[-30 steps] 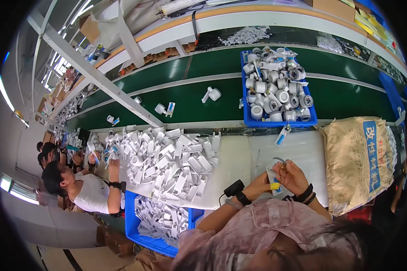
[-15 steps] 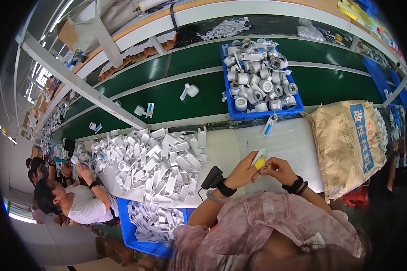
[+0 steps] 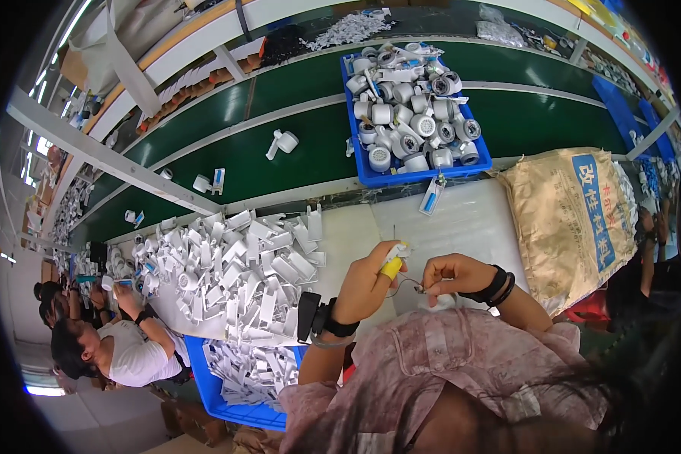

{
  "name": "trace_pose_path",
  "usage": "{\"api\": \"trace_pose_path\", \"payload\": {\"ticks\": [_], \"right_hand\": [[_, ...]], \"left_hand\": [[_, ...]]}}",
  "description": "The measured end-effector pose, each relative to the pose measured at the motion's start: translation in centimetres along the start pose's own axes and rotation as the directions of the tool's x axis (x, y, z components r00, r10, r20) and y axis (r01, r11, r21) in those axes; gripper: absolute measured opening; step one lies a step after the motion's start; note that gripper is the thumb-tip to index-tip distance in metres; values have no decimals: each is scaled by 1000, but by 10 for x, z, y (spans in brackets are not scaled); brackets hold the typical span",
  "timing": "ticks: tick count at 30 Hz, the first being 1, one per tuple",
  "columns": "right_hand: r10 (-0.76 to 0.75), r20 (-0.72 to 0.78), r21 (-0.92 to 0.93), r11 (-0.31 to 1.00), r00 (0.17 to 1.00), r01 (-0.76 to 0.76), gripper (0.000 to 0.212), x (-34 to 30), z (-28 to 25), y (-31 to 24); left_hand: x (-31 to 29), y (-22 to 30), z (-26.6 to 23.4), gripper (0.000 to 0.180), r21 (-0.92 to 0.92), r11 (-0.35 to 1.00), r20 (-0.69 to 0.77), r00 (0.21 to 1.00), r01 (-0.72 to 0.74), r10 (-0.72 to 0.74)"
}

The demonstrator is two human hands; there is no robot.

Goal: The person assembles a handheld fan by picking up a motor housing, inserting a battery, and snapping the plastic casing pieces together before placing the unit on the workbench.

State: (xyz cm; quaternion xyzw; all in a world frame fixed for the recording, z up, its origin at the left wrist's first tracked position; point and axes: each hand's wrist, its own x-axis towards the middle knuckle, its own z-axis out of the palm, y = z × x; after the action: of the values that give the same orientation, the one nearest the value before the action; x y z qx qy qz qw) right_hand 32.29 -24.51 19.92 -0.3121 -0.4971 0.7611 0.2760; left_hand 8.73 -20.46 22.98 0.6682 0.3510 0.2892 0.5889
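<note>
Left of the tan sack [image 3: 560,227], the left hand [image 3: 365,286] grasps a small white part [image 3: 403,250], likely light, stiff, best held by its body; the right hand [image 3: 455,275] seemingly pinches a probably fragile wire [image 3: 409,280].

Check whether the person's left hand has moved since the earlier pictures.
Yes, to the left: judged against the blue crate of round white parts, the left hand sits farther left, nearer the heap of white plastic parts.

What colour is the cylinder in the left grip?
Yellow; the cylinder shows best in the head view.
</note>
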Motion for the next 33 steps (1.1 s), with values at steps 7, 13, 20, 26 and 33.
{"api": "trace_pose_path", "payload": {"ticks": [7,13,20,26,33], "right_hand": [[-549,-374,-789,612,747,54,8,6,12,16],[-703,-350,-827,542,619,148,16,14,18,15],[-778,-259,-876,439,573,200,17,13,24,13],[-829,-239,-912,370,506,175,23,13,26,16],[-830,-205,-911,355,518,208,23,13,24,15]], "left_hand": [[-3,-33,18,25,-129,991,-162,985,32,-53],[4,-41,35,37,-448,891,-129,982,66,-138],[-3,-33,44,40,-444,893,-127,982,72,-143],[-6,-33,47,39,-456,889,-89,992,39,-89],[-6,-34,49,36,-386,922,-92,993,36,-78]]}}
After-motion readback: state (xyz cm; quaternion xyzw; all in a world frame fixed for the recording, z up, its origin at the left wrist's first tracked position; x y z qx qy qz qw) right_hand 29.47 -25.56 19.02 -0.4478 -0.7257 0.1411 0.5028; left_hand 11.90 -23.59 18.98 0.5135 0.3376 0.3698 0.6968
